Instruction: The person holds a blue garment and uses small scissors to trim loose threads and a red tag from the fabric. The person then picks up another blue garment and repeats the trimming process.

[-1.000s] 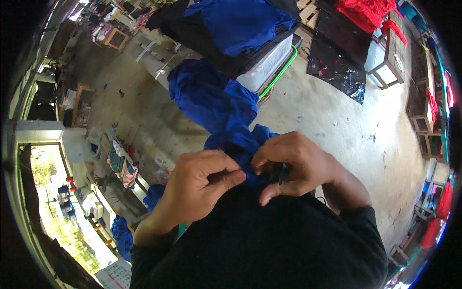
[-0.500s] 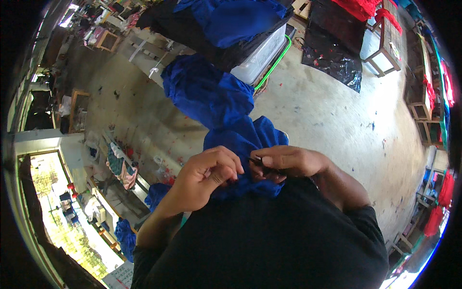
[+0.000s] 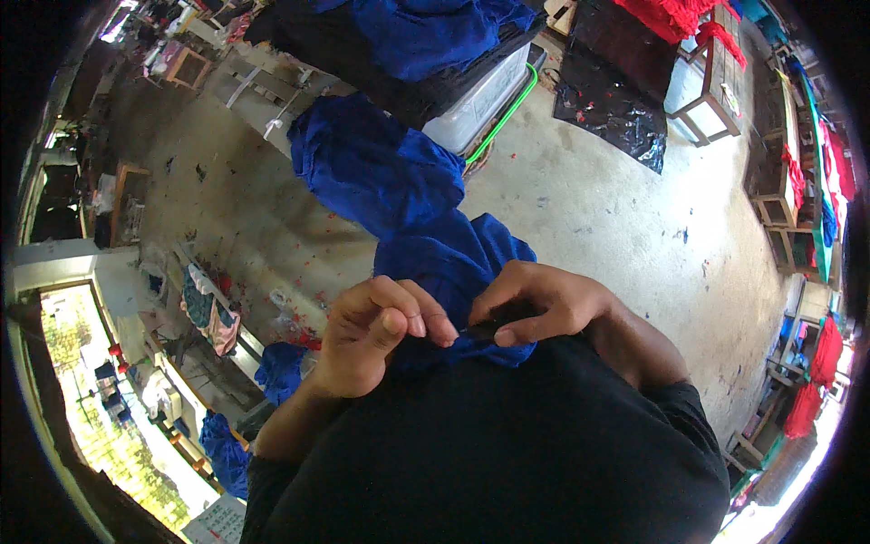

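Note:
Both of my hands are close together over the blue cloth (image 3: 444, 245) draped at my lap. My left hand (image 3: 367, 331) has its fingers curled in toward the thumb, and whatever it pinches is too small to make out. Beside it, the fingertips of my right hand (image 3: 553, 304) close on a small dark tool (image 3: 485, 332), its tip pointing at my left fingertips. Most of that tool is hidden by the fingers. From my lap the blue cloth runs on into a bunched blue heap (image 3: 372, 163) ahead of me.
Ahead stands a clear plastic bin (image 3: 480, 104) with a green rim, beside more blue cloth (image 3: 426, 36) on a dark cover. A black plastic sheet (image 3: 616, 91) lies on the floor near a wooden bench (image 3: 707, 100) with red cloth. Blue cloth (image 3: 281, 372) lies at left.
My right hand has turned, bringing the dark tool's tip close to my left fingertips. My left fingers have shifted slightly. The whole view has moved a little, so the surroundings sit further left.

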The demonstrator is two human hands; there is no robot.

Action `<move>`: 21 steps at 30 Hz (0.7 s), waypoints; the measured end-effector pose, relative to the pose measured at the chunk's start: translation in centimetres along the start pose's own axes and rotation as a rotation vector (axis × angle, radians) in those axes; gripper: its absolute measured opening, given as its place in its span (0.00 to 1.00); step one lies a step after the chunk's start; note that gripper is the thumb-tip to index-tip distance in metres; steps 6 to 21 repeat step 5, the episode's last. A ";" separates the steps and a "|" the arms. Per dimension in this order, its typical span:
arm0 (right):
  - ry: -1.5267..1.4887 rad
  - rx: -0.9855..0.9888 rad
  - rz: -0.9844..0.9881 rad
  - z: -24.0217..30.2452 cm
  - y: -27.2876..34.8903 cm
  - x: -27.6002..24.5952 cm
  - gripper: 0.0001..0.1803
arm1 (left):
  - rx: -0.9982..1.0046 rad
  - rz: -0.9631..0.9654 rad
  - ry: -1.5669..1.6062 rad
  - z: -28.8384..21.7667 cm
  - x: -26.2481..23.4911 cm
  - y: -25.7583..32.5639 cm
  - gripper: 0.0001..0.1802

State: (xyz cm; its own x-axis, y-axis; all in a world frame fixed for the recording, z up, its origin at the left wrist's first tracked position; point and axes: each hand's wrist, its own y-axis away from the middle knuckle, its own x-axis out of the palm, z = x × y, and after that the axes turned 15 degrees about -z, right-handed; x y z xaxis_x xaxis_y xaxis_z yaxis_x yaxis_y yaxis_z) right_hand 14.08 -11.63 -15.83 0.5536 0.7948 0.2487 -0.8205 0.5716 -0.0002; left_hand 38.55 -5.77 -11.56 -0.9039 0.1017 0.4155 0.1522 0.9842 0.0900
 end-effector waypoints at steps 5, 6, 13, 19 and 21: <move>0.008 -0.040 0.010 -0.5 -0.2 0.2 0.16 | -0.009 0.102 0.032 0.4 -2.0 0.0 0.14; 0.008 -0.040 0.010 -0.5 -0.2 0.2 0.16 | -0.009 0.102 0.032 0.4 -2.0 0.0 0.14; 0.008 -0.040 0.010 -0.5 -0.2 0.2 0.16 | -0.009 0.102 0.032 0.4 -2.0 0.0 0.14; 0.008 -0.040 0.010 -0.5 -0.2 0.2 0.16 | -0.009 0.102 0.032 0.4 -2.0 0.0 0.14; 0.008 -0.040 0.010 -0.5 -0.2 0.2 0.16 | -0.009 0.102 0.032 0.4 -2.0 0.0 0.14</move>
